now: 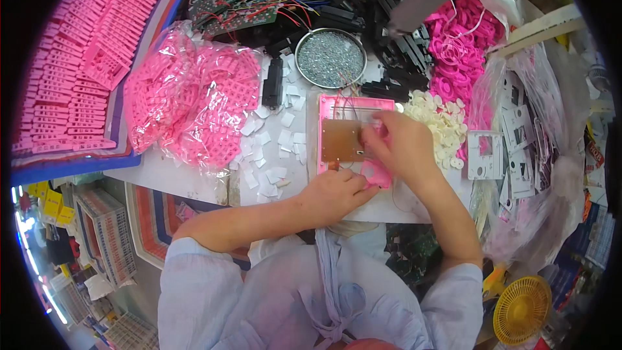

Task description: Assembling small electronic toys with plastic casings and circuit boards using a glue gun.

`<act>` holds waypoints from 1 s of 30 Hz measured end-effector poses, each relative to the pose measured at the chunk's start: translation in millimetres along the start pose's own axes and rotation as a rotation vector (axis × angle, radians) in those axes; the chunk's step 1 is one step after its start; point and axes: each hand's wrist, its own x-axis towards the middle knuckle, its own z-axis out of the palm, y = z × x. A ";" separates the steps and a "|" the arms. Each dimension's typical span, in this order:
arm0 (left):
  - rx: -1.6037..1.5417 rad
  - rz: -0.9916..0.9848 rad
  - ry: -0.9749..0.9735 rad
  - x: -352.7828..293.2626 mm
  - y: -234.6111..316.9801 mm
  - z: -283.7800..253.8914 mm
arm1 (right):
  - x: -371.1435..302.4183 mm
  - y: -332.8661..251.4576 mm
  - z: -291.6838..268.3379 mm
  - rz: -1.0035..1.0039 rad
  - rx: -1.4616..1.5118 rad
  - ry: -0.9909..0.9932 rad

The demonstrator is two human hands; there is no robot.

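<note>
The left hand (337,192) rests at the near edge of the pink case (321,116), fingers close together (whether they grip it, I cannot tell). The case lies on the white tabletop (162,172), a brown board (341,141) within its outline. The right hand (405,146) bends over the case's right side, fingers curled; what they pinch is hidden. White squares (285,137) lie left of the case, cream discs (437,126) right. Beyond it sits a round dish (330,86) of small metal pieces (330,58), then black parts (343,23).
</note>
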 end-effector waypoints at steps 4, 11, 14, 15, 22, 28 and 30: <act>-0.184 -0.183 0.037 4.7 -15.5 -16.9 | 47.6 1.8 33.5 0.032 -0.178 0.019; 0.070 -0.637 0.532 44.2 -82.6 -29.0 | 39.0 4.3 40.4 0.050 0.156 0.180; 0.114 -0.588 0.502 50.6 -89.3 -22.0 | 23.5 4.5 46.8 0.177 0.602 0.163; 0.058 -0.597 0.489 50.4 -93.4 -19.1 | 18.2 3.5 45.5 0.019 0.493 0.225; -0.004 -0.648 0.547 38.9 -94.9 -19.9 | 9.0 -0.3 44.0 -0.576 0.044 -0.007; 0.039 -0.615 0.469 47.5 -91.8 -24.5 | -6.0 -13.1 47.4 -0.641 -0.008 0.032; 0.073 -0.561 0.435 52.2 -93.8 -26.4 | -10.7 -16.4 41.8 -0.623 -0.021 0.031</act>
